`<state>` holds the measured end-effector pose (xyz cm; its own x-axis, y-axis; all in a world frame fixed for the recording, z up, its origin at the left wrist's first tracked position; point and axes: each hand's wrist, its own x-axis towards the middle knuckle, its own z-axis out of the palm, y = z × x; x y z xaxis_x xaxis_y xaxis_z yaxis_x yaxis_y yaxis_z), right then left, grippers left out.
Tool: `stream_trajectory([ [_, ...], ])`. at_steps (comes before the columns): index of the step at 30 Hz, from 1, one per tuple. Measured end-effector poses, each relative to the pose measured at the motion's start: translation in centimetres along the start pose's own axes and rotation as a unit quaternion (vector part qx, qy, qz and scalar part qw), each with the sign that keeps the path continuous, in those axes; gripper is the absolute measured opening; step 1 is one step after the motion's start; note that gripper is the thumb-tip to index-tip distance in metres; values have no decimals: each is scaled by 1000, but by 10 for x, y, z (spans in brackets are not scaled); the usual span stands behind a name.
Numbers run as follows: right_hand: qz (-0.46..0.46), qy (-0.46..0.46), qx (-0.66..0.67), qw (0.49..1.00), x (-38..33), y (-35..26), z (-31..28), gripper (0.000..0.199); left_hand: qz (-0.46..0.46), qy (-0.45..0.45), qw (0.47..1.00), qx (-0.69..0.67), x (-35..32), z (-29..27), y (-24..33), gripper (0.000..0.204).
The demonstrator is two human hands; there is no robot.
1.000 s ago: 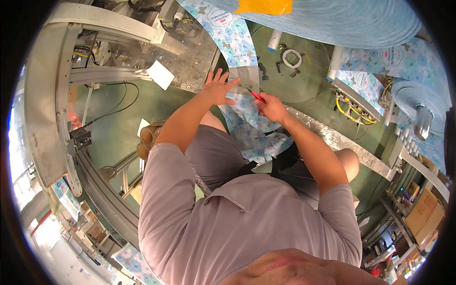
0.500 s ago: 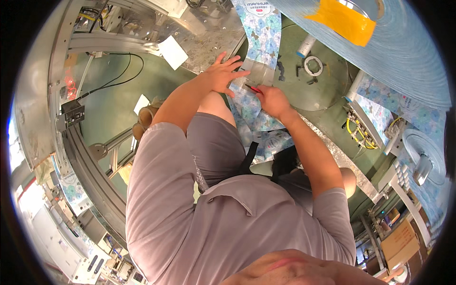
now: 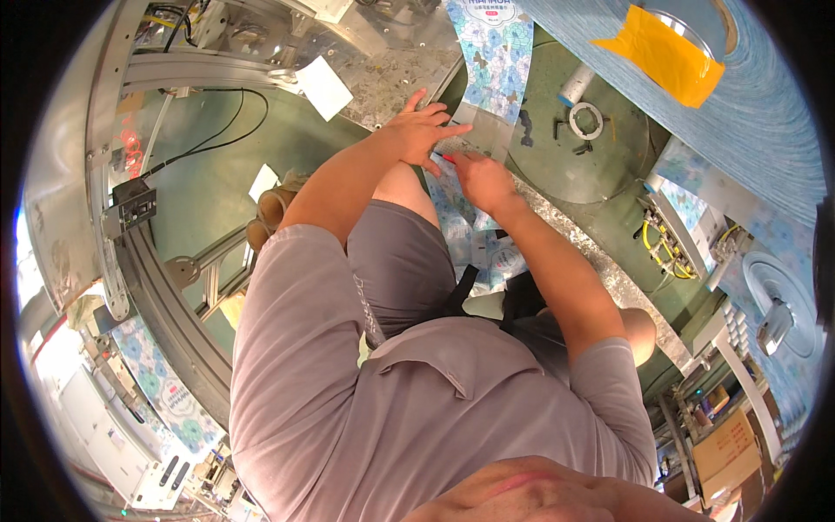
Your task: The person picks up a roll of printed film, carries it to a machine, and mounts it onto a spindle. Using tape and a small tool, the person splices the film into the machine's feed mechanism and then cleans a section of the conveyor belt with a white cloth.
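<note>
A strip of blue floral printed film [image 3: 494, 52] runs down over the edge of a grey metal plate [image 3: 391, 74] and hangs toward my lap. My left hand [image 3: 417, 130] lies flat on the film with its fingers spread. My right hand [image 3: 481, 178] is closed around a small red tool [image 3: 445, 159] whose tip touches the film just beside my left fingers. More of the same film [image 3: 474, 244] hangs below my right wrist.
A big roll of blue film [image 3: 765, 113] with an orange tape patch [image 3: 665, 52] fills the upper right. A green round disc [image 3: 570, 148] carries a white ring [image 3: 585, 120] and a white tube [image 3: 576, 85]. Metal machine framing [image 3: 165, 287] curves along the left.
The view has tilted, so hands and film sit higher and further right. My left hand stays spread on the film; my right hand with the red tool has closed in beside it.
</note>
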<state>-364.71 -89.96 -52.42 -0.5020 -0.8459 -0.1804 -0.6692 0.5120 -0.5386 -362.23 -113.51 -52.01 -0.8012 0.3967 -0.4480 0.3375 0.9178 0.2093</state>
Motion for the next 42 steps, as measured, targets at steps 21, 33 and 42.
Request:
stream_trajectory([
  [21,46,-59,-28,997,4,-2,11,32,-17,-37,999,-9,2,-7,3,122],
  [33,7,-46,-86,995,-4,-6,6,44,-36,-70,997,-17,6,-11,6,121],
  [42,-6,-21,-81,996,-24,8,2,43,-48,-98,994,-16,9,-14,9,122],
])
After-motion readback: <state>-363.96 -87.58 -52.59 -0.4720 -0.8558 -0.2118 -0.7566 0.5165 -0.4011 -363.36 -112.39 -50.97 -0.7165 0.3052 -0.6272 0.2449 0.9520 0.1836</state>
